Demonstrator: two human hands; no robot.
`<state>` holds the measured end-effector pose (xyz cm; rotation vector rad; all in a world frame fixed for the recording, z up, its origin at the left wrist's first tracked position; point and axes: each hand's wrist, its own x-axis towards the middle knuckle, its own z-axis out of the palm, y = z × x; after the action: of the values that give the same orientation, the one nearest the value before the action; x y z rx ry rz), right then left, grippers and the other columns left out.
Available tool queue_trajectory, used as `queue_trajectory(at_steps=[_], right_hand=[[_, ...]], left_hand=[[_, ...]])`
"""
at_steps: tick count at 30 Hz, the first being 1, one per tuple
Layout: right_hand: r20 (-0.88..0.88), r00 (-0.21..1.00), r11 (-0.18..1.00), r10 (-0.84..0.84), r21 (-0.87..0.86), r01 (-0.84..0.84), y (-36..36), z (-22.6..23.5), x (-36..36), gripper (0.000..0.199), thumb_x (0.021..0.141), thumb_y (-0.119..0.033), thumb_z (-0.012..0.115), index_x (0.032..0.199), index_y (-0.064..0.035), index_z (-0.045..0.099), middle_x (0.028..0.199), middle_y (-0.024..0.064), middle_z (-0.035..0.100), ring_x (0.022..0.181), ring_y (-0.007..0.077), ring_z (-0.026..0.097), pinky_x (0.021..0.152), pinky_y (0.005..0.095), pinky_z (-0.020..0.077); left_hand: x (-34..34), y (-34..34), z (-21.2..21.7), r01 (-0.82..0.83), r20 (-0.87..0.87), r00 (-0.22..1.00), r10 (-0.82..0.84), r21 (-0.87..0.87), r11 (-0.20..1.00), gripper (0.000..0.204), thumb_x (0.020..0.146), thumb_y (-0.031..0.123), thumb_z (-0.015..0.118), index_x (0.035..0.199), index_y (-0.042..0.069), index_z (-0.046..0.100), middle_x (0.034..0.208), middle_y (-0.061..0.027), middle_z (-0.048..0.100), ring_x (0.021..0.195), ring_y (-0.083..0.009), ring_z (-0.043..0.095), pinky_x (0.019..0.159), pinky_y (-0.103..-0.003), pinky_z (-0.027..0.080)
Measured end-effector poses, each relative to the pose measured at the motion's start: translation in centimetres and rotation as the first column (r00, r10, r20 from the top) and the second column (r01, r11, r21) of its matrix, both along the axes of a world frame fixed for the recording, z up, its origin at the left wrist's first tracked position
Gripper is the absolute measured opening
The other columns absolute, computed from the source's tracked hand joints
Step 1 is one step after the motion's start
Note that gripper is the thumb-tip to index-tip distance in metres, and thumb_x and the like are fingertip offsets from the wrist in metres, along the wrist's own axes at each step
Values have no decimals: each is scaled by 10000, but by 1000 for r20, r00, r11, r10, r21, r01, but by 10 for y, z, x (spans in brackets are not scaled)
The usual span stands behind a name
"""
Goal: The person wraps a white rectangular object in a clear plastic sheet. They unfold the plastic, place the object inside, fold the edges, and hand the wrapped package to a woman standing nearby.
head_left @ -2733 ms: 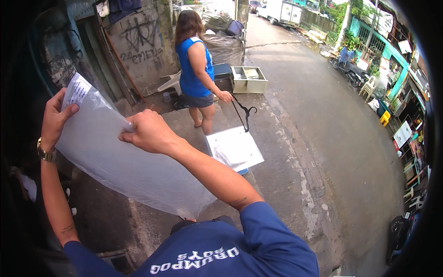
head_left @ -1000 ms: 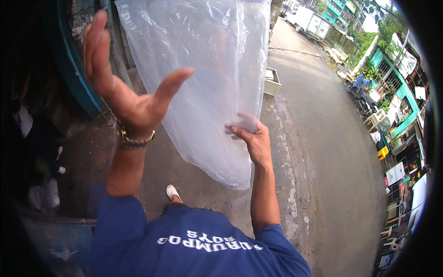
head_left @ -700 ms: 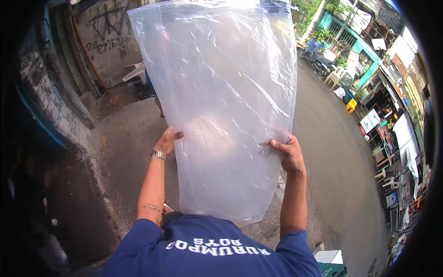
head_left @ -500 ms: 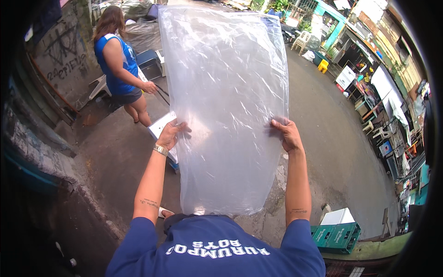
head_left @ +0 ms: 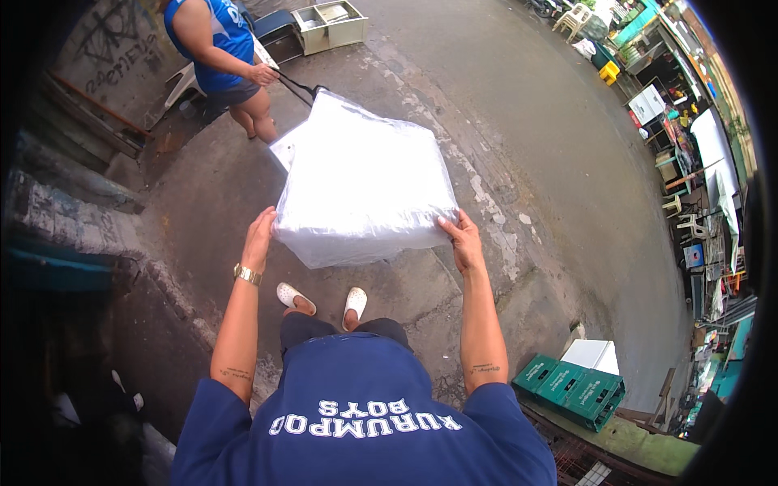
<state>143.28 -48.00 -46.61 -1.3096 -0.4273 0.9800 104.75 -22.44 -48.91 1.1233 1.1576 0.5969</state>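
Note:
A large clear plastic bag [head_left: 365, 178] spreads out in front of me, its top face bright with glare. My left hand [head_left: 259, 235], with a metal watch at the wrist, grips the bag's near left edge. At the near right edge, my right hand [head_left: 462, 236] pinches the plastic between thumb and fingers. A white box [head_left: 285, 148] shows only by a corner behind the bag's left side; the bag hides the rest. Another person's hand [head_left: 262, 74] holds a black strap or handle [head_left: 293, 85] that runs down behind the bag.
The other person, in a blue sleeveless top [head_left: 212, 49], stands at the far left near a metal-framed cabinet [head_left: 328, 26]. Green crates [head_left: 571, 390] stand at the lower right. Chairs and stalls line the right side of the wet pavement [head_left: 559, 178]. A low wall [head_left: 81, 198] runs along the left.
The bag, upright and tall before, has dropped and folded forward over the white box's area. Both hands have come down slightly and nearer together. The view has tilted down, showing white shoes.

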Motion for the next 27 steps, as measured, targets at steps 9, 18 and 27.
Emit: queue_trajectory(at_steps=[9,18,27], right_hand=[[-303,931,579,205,-729,-365,-121,-136,-182,568,903,-76,747,1426,29,553,1175,174,727,1053,213,687,954,334,515],[-114,750,328,652,-849,-414,-129,-151,-182,561,948,-396,685,1455,-173,596,1211,213,728,1111,317,712,996,386,518],[-54,793,319,606,-897,-305,-117,-189,-169,629,926,-450,709,1448,-116,603,1181,234,731,1010,276,726,887,380,554]], left_hand=[[-195,-298,-97,-264,-869,493,30,-117,957,461,924,393,694,909,-67,729,888,-328,688,889,-481,691,779,-498,514],[-185,-298,-81,-248,-877,453,-160,-297,922,799,904,480,678,1499,10,426,1321,-315,621,1221,-486,596,1055,-497,461],[-122,-226,-130,-370,-815,547,-189,-438,819,1096,869,827,480,1540,-35,387,1487,-341,484,1380,-473,486,1162,-509,373]])
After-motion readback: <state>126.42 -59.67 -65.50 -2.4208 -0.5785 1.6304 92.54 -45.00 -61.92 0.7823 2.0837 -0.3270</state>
